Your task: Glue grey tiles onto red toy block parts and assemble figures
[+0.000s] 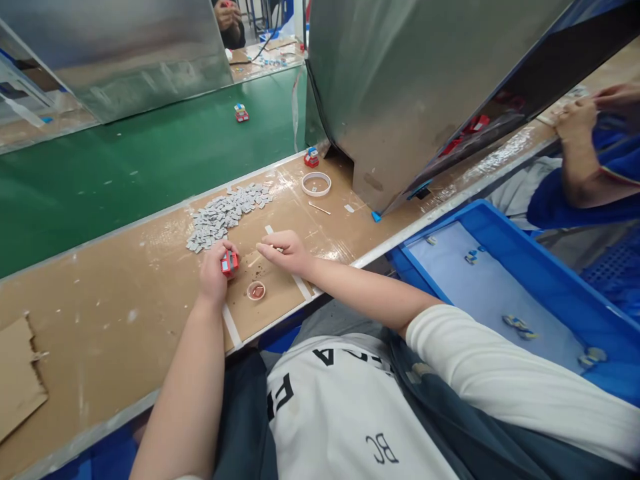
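The left hand [215, 273] is curled closed around a red toy [229, 264], which it holds just above the surface [125, 287], a little beyond and left of the small round cup [257, 291]. The right hand [289, 253] has its thumb and fingers pinched together on a thin pale stick [253, 261], beyond and to the right of the cup; the stick is small and blurred. The two hands are apart from each other.

There is one cup, with something reddish-brown in it, and dark crumbs lie just beyond it. Two white strips [232, 327] run along the surface, one on each side of the cup. Beyond the cup and to its left spreads one heap of flat grey pieces [220, 217] — too many to count. Farther off, beyond the cup and to its right, lie one white ring [317, 185] and one loose stick [320, 209], near each other.

Two more red toys stand past the cup: one [311, 157] just beyond the ring, the other [241, 113] on the green belt [165, 153]. Well to the cup's right is one blue tray [435, 277] with several small yellow, blue and grey pieces — overlapping, so no sure count. Well to the cup's left lies one torn piece of cardboard [20, 380].
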Available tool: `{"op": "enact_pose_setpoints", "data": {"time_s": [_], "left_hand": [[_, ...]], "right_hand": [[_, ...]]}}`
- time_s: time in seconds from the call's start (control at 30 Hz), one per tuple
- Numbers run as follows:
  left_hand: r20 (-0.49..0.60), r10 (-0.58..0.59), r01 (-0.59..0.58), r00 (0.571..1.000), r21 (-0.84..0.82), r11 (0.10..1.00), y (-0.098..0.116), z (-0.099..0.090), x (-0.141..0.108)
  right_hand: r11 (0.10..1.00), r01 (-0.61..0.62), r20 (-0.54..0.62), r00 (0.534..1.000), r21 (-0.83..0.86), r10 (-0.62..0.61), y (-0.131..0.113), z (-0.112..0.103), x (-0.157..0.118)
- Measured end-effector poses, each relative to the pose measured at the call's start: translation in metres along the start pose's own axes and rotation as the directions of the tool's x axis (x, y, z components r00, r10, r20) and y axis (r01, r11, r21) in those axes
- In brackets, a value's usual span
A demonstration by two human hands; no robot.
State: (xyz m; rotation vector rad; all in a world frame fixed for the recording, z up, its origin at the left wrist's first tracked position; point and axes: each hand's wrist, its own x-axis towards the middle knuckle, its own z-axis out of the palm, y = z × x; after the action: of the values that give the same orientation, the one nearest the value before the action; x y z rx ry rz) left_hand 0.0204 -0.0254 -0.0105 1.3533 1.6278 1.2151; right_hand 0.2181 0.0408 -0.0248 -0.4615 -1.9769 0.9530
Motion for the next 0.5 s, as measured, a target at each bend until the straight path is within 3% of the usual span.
{"op": "enact_pose_setpoints", "data": {"time_s": [0.13, 0.37, 0.5], "left_hand": [[0.065, 0.086, -0.09, 0.994, 0.065, 0.994, 0.004, 0.002, 0.0], [0.107, 0.058, -0.066, 0.993, 0.072, 0.995, 0.003, 0.004, -0.001], [0.106, 0.069, -0.076, 0.992, 0.06, 0.995, 0.003, 0.004, -0.001]], "right_hand": [[0.993, -0.014, 0.003, 1.0, -0.119, 0.014, -0.001, 0.006, -0.001], [0.996, 0.015, -0.029, 0.999, -0.092, -0.018, 0.005, 0.013, -0.001], [0.992, 0.002, 0.011, 1.0, -0.127, 0.0, 0.005, 0.014, 0.0]]}}
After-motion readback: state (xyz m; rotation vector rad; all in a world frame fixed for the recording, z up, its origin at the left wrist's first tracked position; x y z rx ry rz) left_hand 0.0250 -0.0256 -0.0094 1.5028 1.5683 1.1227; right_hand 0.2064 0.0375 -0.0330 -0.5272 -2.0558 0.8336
